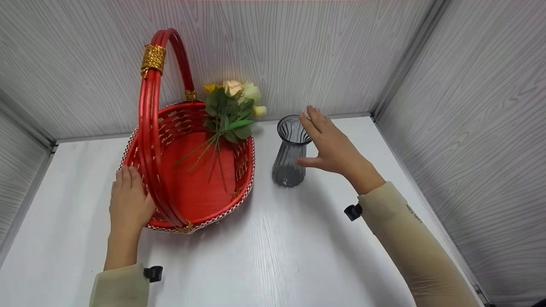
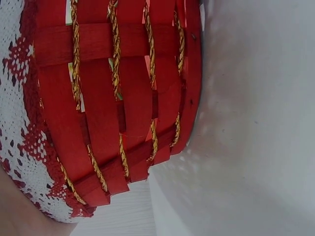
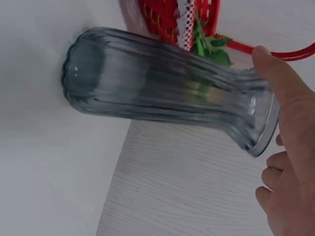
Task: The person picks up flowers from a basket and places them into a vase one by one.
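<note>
A red woven basket [image 1: 200, 149] with a tall arched handle stands on the left of the table. My left hand [image 1: 130, 200] rests on its near left rim beside the handle's foot. The left wrist view shows the basket's outer wall [image 2: 98, 88] and lace-trimmed rim, but no fingertips. A ribbed grey glass vase [image 1: 290, 164] stands upright to the basket's right. At its right side is my right hand [image 1: 335, 147], fingers extended and thumb spread apart. In the right wrist view the thumb overlaps the mouth of the vase [image 3: 162, 83]; contact is unclear.
A bunch of flowers [image 1: 239, 91] with green leaves lies across the basket's back right rim, stems inside. The white table [image 1: 256, 264] meets a grey wood-grain panel [image 1: 298, 55] behind, with another panel [image 1: 477, 106] on the right.
</note>
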`<action>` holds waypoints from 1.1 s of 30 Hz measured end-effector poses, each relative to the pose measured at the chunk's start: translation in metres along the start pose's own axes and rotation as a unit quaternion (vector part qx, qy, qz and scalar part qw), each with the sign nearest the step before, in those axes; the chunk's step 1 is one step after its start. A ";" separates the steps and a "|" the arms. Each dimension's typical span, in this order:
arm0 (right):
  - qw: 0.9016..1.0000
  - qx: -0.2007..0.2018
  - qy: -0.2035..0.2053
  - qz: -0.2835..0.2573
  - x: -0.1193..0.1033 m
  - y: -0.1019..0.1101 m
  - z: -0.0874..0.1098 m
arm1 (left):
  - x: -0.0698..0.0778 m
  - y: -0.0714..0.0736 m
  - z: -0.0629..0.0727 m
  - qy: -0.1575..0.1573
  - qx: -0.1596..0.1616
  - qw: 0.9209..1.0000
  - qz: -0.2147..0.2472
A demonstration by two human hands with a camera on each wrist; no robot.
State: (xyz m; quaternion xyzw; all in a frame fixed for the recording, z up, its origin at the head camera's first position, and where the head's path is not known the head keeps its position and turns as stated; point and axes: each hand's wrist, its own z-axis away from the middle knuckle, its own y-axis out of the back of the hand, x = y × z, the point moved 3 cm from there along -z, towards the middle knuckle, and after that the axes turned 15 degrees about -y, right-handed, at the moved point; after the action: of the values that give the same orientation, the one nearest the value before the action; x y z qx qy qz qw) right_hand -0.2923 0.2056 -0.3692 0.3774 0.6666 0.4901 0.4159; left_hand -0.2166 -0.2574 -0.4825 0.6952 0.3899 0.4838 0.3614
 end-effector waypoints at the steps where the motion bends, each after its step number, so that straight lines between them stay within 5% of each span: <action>1: 0.999 0.020 0.023 -0.013 -0.008 0.000 0.002 | 0.000 0.000 0.000 0.001 -0.001 1.000 -0.001; 6: 0.980 0.127 0.112 -0.101 -0.053 -0.008 0.008 | 0.000 0.000 -0.001 0.005 -0.005 1.000 0.003; 10: 0.963 0.158 0.141 -0.169 -0.086 -0.021 0.007 | 0.000 0.000 -0.002 0.008 -0.003 1.000 0.007; 16: 0.947 0.108 0.112 -0.281 -0.124 -0.046 -0.001 | -0.002 -0.001 0.000 0.007 -0.002 1.000 0.004; 19: 0.927 0.043 0.057 -0.368 -0.137 -0.064 -0.009 | -0.003 0.000 0.001 0.007 0.001 1.000 0.005; 21: 0.900 -0.011 0.007 -0.435 -0.145 -0.076 -0.015 | -0.003 0.001 0.002 0.008 0.004 1.000 0.006; 23: 0.861 -0.063 -0.047 -0.503 -0.151 -0.089 -0.022 | -0.002 0.001 0.002 0.009 0.008 1.000 0.009; 29: 0.707 -0.142 -0.178 -0.669 -0.163 -0.117 -0.042 | 0.002 0.001 0.002 0.013 0.010 1.000 0.013; 33: 0.623 -0.154 -0.241 -0.728 -0.168 -0.127 -0.054 | 0.003 0.002 0.000 0.017 0.010 1.000 0.017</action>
State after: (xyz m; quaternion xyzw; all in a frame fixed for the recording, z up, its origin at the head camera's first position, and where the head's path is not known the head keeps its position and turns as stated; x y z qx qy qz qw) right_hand -0.2926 0.0040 -0.4511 -0.1961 0.5147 0.0141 0.8345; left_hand -0.2153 -0.2558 -0.4793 0.6971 0.3892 0.4973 0.3397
